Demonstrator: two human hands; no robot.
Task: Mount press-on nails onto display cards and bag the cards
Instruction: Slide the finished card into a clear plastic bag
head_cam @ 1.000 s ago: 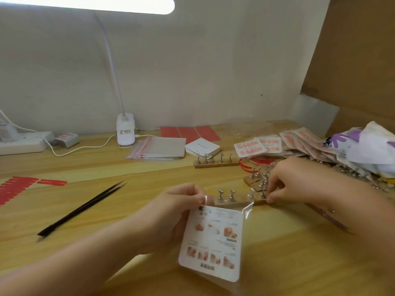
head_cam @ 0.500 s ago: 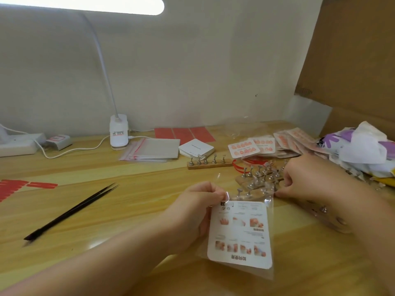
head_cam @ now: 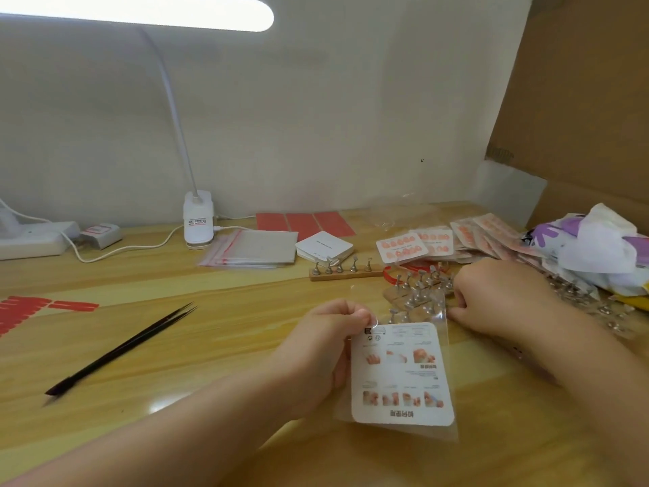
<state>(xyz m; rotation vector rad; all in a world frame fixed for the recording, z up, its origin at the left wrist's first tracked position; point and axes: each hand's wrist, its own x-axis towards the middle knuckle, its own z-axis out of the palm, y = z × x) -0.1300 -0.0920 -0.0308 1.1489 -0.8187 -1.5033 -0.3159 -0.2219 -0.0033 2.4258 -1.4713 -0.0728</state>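
Clear plastic bag (head_cam: 398, 374) with a white card (head_cam: 400, 374) inside hangs above the wooden table (head_cam: 210, 346), its top left corner pinched by the left hand (head_cam: 316, 353). Right hand (head_cam: 498, 300) is curled closed at the bag's top right edge, beside metal nail stands (head_cam: 418, 286)

Glossy wooden table (head_cam: 217, 339), clear shiny plastic bag (head_cam: 444, 421), matt paper card (head_cam: 400, 377).
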